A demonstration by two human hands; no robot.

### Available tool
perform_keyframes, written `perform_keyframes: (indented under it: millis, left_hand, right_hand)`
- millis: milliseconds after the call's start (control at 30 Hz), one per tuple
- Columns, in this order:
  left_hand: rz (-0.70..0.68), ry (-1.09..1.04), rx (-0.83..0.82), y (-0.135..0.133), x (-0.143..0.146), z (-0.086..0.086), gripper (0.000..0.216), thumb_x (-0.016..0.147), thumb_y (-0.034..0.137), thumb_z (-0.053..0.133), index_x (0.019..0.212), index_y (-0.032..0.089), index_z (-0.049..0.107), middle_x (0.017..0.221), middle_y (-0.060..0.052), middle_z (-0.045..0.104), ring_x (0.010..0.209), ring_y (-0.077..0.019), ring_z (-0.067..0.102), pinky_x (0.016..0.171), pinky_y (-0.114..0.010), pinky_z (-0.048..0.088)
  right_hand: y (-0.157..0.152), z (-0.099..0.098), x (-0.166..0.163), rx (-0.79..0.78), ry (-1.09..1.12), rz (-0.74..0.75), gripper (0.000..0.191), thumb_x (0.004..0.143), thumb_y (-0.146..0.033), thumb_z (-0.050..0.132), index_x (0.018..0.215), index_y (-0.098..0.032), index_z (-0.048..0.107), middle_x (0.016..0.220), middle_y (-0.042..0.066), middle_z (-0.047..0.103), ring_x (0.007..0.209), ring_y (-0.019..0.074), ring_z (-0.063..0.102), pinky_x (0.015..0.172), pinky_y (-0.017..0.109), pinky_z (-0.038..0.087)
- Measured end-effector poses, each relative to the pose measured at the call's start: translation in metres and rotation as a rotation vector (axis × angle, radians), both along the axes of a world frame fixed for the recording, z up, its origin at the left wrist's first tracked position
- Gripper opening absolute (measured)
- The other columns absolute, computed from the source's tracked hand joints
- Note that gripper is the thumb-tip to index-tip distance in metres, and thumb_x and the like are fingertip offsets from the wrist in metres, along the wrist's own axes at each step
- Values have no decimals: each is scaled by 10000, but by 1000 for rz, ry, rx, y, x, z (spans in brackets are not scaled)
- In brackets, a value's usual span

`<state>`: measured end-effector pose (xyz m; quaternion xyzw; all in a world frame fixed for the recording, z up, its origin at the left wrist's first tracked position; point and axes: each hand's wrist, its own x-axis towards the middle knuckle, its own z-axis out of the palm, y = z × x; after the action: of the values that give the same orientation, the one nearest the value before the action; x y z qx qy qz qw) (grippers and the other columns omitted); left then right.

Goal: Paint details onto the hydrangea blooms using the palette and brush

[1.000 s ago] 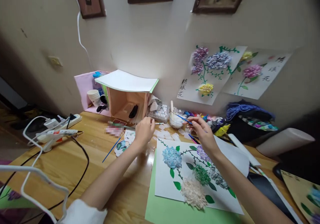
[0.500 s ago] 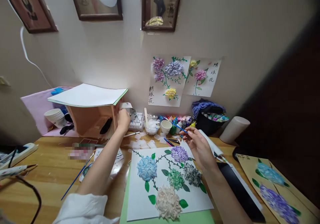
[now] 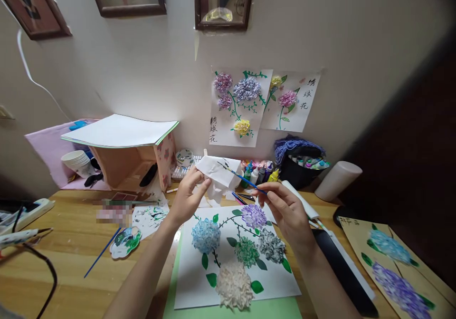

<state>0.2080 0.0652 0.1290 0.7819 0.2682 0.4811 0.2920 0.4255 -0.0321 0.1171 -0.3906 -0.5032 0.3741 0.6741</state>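
Left hand (image 3: 185, 198) pinching crumpled white tissue (image 3: 218, 176) at its 9 o'clock edge, held above worktop (image 3: 71, 257). Right hand (image 3: 288, 212) pinching thin blue paintbrush (image 3: 245, 180) mid-handle, bristles on tissue. Tissue looks flimsy, probably tears easy, so grip bunched part. Flower collage sheet (image 3: 235, 252) sits at 6 o'clock.

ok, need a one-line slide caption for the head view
Left hand holds a crumpled white tissue against the tip of a blue paintbrush held in the right hand, above a paper-flower picture.
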Motion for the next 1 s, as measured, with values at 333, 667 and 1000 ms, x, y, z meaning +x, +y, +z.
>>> perform_keyframes:
  millis: [333, 667, 1000]
  left_hand:
    - [-163, -551, -466, -2, 11, -17, 346, 758, 482, 689, 684, 174, 550, 672, 20, 524, 634, -101, 496, 623, -215, 414]
    - [-92, -807, -702, -5, 26, -8, 477, 542, 407, 858, 897, 184, 630, 917, -54, 723, 871, -188, 684, 800, -286, 529]
    - [30, -852, -668, -6, 19, -6, 298, 502, 296, 879, 734, 184, 730, 755, -13, 742, 802, -173, 694, 827, -314, 539]
  right_hand:
    - [8, -12, -14, -135, -24, 59, 198, 849, -383, 635, 976, -251, 711, 892, 42, 717, 667, 131, 554, 583, 251, 454]
    - [1, -13, -37, -182, -159, -16, 247, 865, -403, 597, 1000, -216, 686, 744, 32, 704, 488, 90, 453, 463, 238, 393]
    - [-10, -7, -48, -158, -318, -172, 204, 863, -386, 604, 936, -222, 702, 810, 57, 754, 491, 114, 515, 476, 265, 452]
